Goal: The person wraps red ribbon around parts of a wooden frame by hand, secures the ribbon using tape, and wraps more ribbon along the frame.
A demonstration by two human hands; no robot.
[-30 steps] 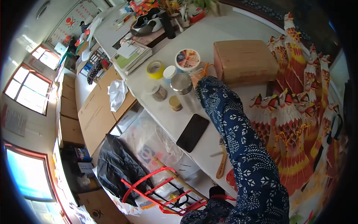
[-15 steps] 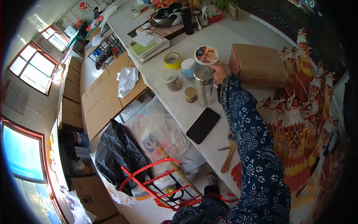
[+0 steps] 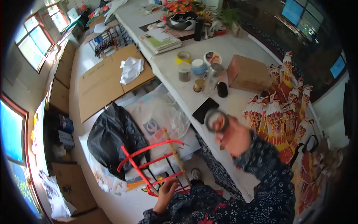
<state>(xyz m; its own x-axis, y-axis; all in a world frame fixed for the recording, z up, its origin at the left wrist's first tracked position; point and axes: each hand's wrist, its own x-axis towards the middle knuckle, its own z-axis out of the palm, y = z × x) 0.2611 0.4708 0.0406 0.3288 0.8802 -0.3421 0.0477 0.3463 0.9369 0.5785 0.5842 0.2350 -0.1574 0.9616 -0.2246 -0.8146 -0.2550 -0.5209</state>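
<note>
My right hand (image 3: 236,138) is raised over the table's front edge, its fingers closed round a roll of dark tape (image 3: 213,121). Motion blurs the roll a little. Behind it lies a black phone (image 3: 203,109), partly covered. My left hand (image 3: 166,194) is low over my lap, fingers loosely bent, beside the lower end of a frame (image 3: 160,161) with red-wrapped bars and a bamboo stick. Whether those fingers touch the frame is hard to see. The frame leans on my lap, tilted.
On the white table (image 3: 231,48) stand a clear bottle (image 3: 213,79), several jars, yellow tape (image 3: 183,57), a cardboard box (image 3: 249,72) and a dark oval object (image 3: 222,89). Painted bird cutouts (image 3: 278,119) cover its right side. A black plastic bag (image 3: 117,140) lies beyond the frame.
My right hand has come back from beside the bottle and box towards me, now with the tape roll. My left hand has come into view by the frame. The view has shifted.
</note>
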